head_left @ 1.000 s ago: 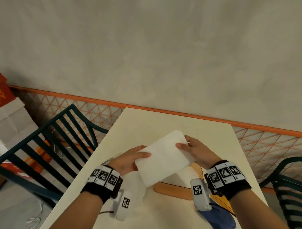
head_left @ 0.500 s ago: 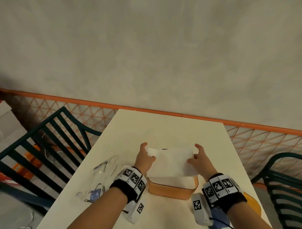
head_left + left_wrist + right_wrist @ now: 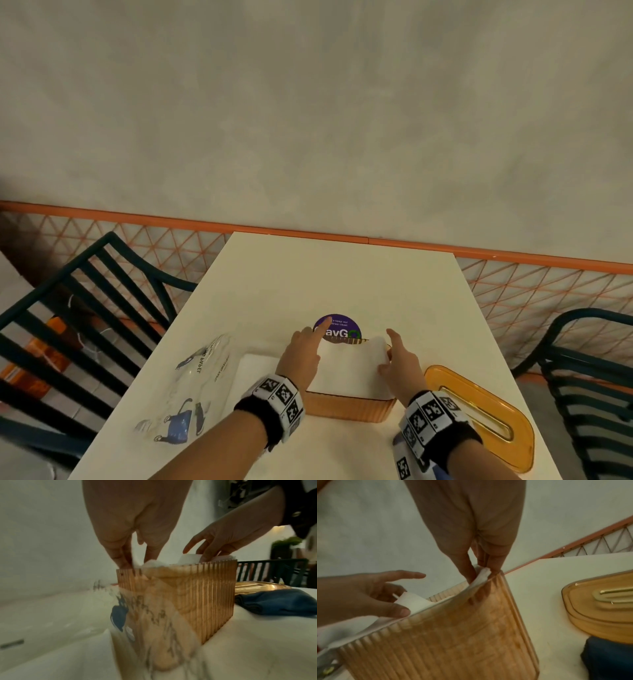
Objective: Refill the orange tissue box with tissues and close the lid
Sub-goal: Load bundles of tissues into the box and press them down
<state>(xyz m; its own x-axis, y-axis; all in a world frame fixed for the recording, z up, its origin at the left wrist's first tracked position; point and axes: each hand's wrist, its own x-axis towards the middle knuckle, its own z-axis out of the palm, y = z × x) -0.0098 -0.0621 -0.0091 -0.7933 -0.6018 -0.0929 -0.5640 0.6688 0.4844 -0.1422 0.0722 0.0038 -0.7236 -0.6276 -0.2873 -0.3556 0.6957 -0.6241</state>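
The orange tissue box (image 3: 349,407) stands open on the table (image 3: 342,281), directly under both hands, with a white stack of tissues (image 3: 349,370) filling its top. The left hand (image 3: 303,353) pinches the stack's left edge between thumb and fingers, index finger stretched forward. The right hand (image 3: 399,365) pinches the stack's right corner at the box wall, its index finger also extended. The orange lid (image 3: 479,414) lies on the table just right of the right hand, apart from the box. An empty clear wrapper (image 3: 191,387) lies left of the left hand.
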